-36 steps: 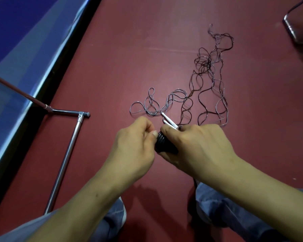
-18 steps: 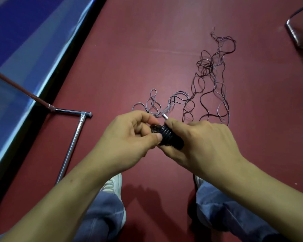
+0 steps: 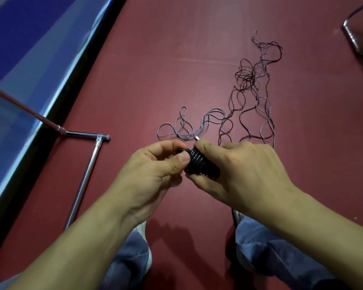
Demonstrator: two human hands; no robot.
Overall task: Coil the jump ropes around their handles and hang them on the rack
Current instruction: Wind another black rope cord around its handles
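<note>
Between both hands: black ribbed handle point(image 3: 201, 164), rope point(image 3: 247, 105) tangled.

handle point(image 3: 199, 163) largely covered, rack point(image 3: 86, 174) apparently cropped at left

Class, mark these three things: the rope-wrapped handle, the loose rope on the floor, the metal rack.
rope-wrapped handle point(image 3: 199, 163), head view, on its black coils.
loose rope point(image 3: 247, 77), head view, on the dense tangle.
metal rack point(image 3: 88, 170), head view, on its floor tube.
</note>
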